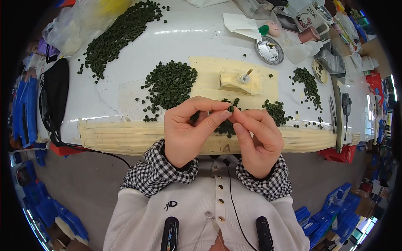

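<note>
In front of me both hands meet over the front edge of the table. A small dark green round part (pixel 230 109) is pinched between the thumb and forefinger of my left hand (pixel 186 131). From the other side, my right hand (pixel 264 140) presses its forefinger against the same part, its other fingers curled. Loose parts of the same kind (pixel 226 129) lie just beneath my fingers, partly hidden by them. Beyond the hands stands a block wrapped in yellowish tape (pixel 235 86), with a short brown-tipped peg (pixel 248 73) sticking up from it.
Heaps of green parts lie mid-left (pixel 169 85), far left (pixel 115 39) and at right (pixel 307 85). A round metal dish (pixel 269 51), white tissue (pixel 240 26) and a mug (pixel 312 19) stand at far right. A black pouch (pixel 56 96) lies at the left edge.
</note>
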`<state>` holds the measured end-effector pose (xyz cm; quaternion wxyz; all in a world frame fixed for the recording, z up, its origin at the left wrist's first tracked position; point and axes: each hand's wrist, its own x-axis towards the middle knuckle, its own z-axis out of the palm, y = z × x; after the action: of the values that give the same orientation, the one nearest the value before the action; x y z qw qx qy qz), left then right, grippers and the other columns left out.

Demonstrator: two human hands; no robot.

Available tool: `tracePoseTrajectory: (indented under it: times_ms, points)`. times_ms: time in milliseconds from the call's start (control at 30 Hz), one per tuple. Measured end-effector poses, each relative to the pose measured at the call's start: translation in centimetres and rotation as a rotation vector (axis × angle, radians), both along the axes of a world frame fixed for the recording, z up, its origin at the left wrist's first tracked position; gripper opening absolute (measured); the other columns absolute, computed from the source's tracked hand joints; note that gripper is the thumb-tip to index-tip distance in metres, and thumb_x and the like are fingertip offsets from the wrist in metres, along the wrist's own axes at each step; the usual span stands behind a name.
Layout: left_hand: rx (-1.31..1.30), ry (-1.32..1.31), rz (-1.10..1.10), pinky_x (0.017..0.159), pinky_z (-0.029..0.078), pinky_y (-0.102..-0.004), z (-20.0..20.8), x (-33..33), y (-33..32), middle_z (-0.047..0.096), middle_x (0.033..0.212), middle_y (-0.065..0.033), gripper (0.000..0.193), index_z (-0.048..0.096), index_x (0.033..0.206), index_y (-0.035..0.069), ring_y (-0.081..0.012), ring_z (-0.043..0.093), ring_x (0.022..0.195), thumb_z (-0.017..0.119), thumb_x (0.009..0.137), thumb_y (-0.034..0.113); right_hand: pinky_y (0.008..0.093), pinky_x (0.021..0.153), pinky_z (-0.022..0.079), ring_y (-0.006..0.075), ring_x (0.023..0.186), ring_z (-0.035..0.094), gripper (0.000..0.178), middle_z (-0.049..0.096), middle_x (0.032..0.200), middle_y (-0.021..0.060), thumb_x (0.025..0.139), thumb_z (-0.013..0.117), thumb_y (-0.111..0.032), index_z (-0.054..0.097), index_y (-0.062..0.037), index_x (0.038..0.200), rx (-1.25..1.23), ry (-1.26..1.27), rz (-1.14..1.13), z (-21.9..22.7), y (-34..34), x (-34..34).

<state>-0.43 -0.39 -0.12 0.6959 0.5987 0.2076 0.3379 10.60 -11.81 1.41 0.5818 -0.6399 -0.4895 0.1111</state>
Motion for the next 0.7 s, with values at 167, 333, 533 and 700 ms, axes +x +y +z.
tracePoseTrajectory:
  times_ms: [167, 333, 533, 700]
  points:
    - [0.039, 0.011, 0.003, 0.053, 0.029, -0.0155, 0.05, -0.04, 0.01, 0.058, 0.073, 0.0042, 0.016, 0.068, 0.098, 0.001, 0.0007, 0.034, 0.057, 0.068, 0.082, 0.0, 0.024, 0.068, 0.049, 0.0178, 0.077, 0.061, 0.029, 0.062, 0.091, 0.0118, 0.078, 0.066, 0.008, 0.066, 0.0019, 0.107, -0.005, -0.029, -0.006, 0.14, -0.08, 0.02]
    - [0.019, 0.036, -0.014, 0.052, 0.029, -0.016, 0.01, -0.19, 0.03, 0.059, 0.075, 0.0033, 0.017, 0.068, 0.098, 0.001, 0.0004, 0.034, 0.056, 0.068, 0.082, 0.0, 0.024, 0.068, 0.049, 0.0179, 0.077, 0.061, 0.029, 0.062, 0.09, 0.0116, 0.078, 0.066, 0.008, 0.066, 0.0016, 0.107, -0.002, -0.021, -0.011, 0.07, -0.11, 0.09]
    - [0.13, -0.014, 0.014, 0.052, 0.031, -0.0169, -0.23, -0.05, 0.17, 0.063, 0.081, -0.0016, 0.018, 0.069, 0.097, 0.001, -0.001, 0.037, 0.056, 0.069, 0.079, -0.002, 0.0242, 0.067, 0.046, 0.0162, 0.08, 0.059, 0.027, 0.063, 0.093, 0.0125, 0.08, 0.061, 0.01, 0.066, 0.004, 0.106, -0.026, -0.029, -0.007, 0.39, -0.16, 0.02]
    - [0.204, 0.012, 0.011, 0.052, 0.034, -0.0164, 0.03, -0.2, 0.3, 0.065, 0.085, -0.0045, 0.018, 0.07, 0.095, 0.002, -0.0025, 0.046, 0.06, 0.069, 0.078, -0.004, 0.0238, 0.066, 0.047, 0.0165, 0.077, 0.059, 0.027, 0.063, 0.091, 0.012, 0.079, 0.062, 0.009, 0.066, 0.0022, 0.105, -0.023, -0.054, -0.004, 0.35, -0.1, 0.2]
